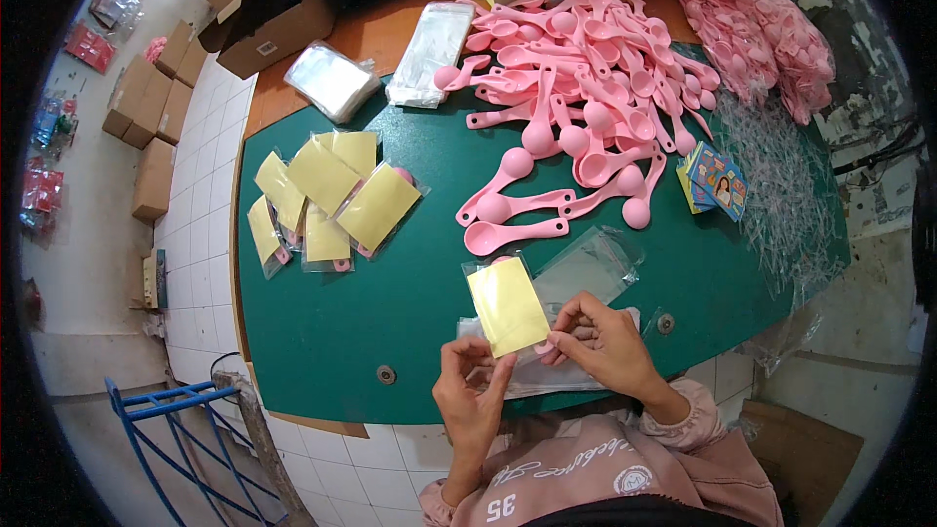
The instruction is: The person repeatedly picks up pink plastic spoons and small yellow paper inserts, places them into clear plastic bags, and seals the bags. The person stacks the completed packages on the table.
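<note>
Near the front edge of the green table, a clear plastic packet with a yellow card (509, 304) faces up between my hands. Bits of pink show at its top and lower right; most of what lies behind the card is hidden. My left hand (470, 392) grips the packet's lower left edge between thumb and fingers. At the lower right corner, my right hand (607, 349) pinches it. Empty clear bags (590, 268) lie under and behind the packet. Farther back, a big heap of pink measuring spoons (586, 88) spreads over the table, several loose ones nearest me.
Several packets with yellow cards (323, 176) lie at the left. Stacks of clear bags (427, 57) sit behind them, beside an open cardboard box (264, 29). Printed cards (717, 183) and clear plastic scraps (781, 205) are on the right. A blue metal frame (185, 400) stands left of the table.
</note>
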### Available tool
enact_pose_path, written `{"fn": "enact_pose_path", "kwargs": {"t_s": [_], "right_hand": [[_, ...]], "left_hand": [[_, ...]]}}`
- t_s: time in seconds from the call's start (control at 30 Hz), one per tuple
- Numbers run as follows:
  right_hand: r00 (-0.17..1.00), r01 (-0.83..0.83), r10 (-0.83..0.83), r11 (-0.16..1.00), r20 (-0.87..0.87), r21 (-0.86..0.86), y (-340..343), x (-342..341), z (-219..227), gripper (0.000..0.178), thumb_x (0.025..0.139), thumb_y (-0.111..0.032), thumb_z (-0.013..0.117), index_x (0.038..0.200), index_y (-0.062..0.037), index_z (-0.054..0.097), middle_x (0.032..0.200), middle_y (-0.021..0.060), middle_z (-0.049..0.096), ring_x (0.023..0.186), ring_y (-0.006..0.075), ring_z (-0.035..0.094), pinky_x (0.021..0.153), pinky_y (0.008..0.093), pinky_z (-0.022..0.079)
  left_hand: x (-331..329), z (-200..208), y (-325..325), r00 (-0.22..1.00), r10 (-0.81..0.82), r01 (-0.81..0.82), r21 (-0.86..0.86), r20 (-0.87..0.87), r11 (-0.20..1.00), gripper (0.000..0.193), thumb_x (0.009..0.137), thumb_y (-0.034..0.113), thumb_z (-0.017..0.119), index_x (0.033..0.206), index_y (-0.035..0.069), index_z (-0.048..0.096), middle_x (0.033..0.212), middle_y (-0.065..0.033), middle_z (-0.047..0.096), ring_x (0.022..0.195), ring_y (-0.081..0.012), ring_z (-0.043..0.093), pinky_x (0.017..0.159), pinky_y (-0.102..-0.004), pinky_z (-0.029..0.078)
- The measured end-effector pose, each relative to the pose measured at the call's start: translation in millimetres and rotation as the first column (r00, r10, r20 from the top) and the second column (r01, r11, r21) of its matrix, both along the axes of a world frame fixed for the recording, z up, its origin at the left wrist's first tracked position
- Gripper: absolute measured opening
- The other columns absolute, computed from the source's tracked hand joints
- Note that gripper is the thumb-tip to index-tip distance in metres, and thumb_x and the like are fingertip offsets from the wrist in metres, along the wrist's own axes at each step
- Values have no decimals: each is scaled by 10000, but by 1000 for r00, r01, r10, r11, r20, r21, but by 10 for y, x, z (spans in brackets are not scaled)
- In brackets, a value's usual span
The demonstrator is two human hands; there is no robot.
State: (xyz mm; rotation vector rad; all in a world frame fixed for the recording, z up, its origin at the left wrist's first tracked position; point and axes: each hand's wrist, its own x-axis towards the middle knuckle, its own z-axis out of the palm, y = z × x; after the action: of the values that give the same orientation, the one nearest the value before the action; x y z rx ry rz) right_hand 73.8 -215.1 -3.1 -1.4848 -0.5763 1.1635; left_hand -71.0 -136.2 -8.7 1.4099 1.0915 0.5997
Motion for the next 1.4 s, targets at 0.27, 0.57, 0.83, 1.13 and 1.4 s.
{"fn": "enact_pose_path", "kwargs": {"t_s": [0.27,0.57,0.83,1.13,1.4], "right_hand": [[1000,-11,12,1000,26,-22,0,-19,5,100,845,-5,506,903,38,437,783,89,567,732,163,643,597,247,543],[901,-210,224,975,372,-79,53,160,212,305,794,-32,567,1084,24,492,767,120,604,694,200,624,615,299,500],[202,-318,82,948,976,-14,534,791,-226,254,724,-82,600,967,-30,549,923,122,538,910,271,504,787,379,426],[344,-272,69,962,936,29,497,1102,-77,181,782,-75,576,953,-18,583,909,124,536,893,261,506,781,334,404],[927,-62,-50,956,372,285,62,1489,201,195,836,-116,571,1005,-19,584,845,-3,562,734,47,496,647,198,411]], "left_hand": [[9,-11,3,999,-32,31,96,15,995,133,803,14,607,896,-35,526,788,-55,553,654,-64,520,535,-185,432],[-38,255,265,957,-277,290,248,-85,924,229,778,15,611,1007,21,618,921,-69,596,646,-78,518,524,-186,433],[-22,396,1054,783,507,311,933,-360,183,232,791,99,604,1013,30,603,993,-138,589,733,-220,602,608,-314,489],[956,-155,490,790,-350,605,736,-504,304,293,703,214,675,885,30,537,763,-100,491,649,-298,537,607,-379,456],[976,-105,741,613,-743,785,306,-267,538,164,742,56,638,876,0,561,747,-95,630,699,-213,634,626,-293,481]]}}
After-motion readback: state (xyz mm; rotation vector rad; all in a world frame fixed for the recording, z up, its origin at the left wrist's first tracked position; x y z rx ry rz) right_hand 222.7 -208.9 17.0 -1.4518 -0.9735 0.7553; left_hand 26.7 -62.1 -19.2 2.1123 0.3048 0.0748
